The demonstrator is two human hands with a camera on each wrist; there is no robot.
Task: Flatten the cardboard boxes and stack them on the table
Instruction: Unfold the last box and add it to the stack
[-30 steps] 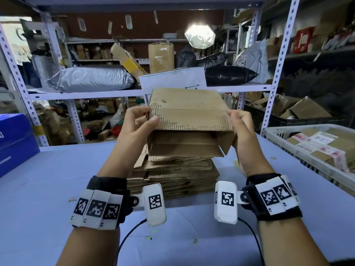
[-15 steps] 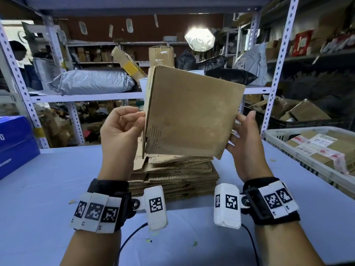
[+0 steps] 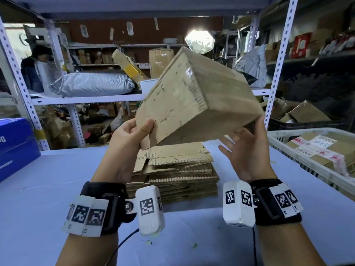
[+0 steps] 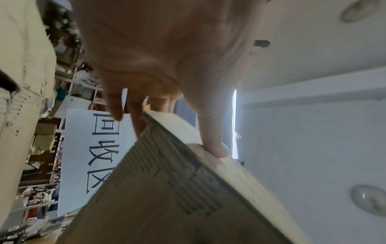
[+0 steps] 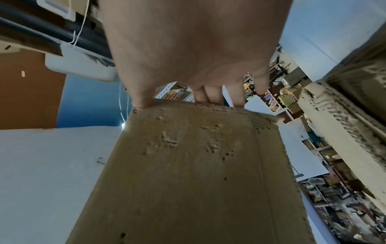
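Two hands raised at chest height over the bench (image 3: pixel 57 179), forearms angled upward, wrists wearing black bands with white marker blocks. Left hand (image 3: pixel 126 143) palm turned inward, thumb laid across the near face of the cardboard box (image 3: pixel 194 100) and fingers (image 4: pixel 137 122) curled behind a lower corner flap, pinching it. Right hand (image 3: pixel 247 148) palm up and tilted inward, fingers (image 5: pixel 213 95) straight and spread, tips touching the box's lower right edge from below. Box aloft, not yet collapsed, tilted with one corner pointing up and away, held above the stack of flattened cardboard (image 3: pixel 176 169) lying mid-bench. Off to the right, a white crate (image 3: pixel 284 148) of taped parcels; at far left, blue boxes (image 3: pixel 15 146); behind, metal shelving (image 3: pixel 86 98) loaded with bags and cartons.
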